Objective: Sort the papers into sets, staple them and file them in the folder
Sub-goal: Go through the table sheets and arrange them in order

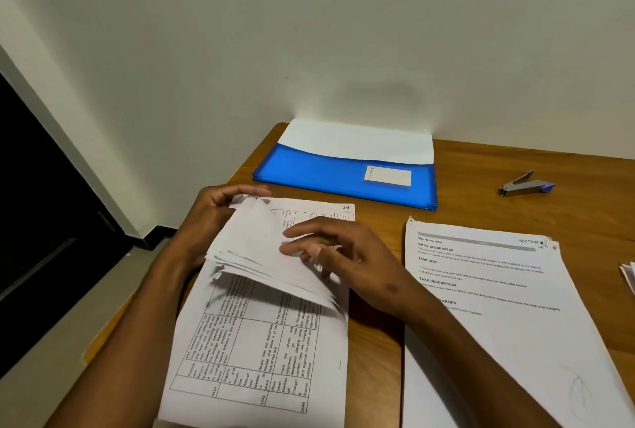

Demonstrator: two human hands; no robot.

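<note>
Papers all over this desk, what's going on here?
A person is leafing through a stack of printed sheets on the wooden table. The left hand holds the lifted pages at their far edge, while the right hand fans them. A second paper set lies to the right. The blue folder and stapler lie untouched behind.

- counter [481, 180]: wood-look top, smooth, faint sheen;
- folder [326, 180]: blue translucent plastic, glossy; white paper label [388, 176];
- papers [261, 341]: thin white matt sheets, printed black;
- stapler [525, 184]: silvery metal, blue plastic end;
- wall [309, 32]: matt pale paint.
</note>
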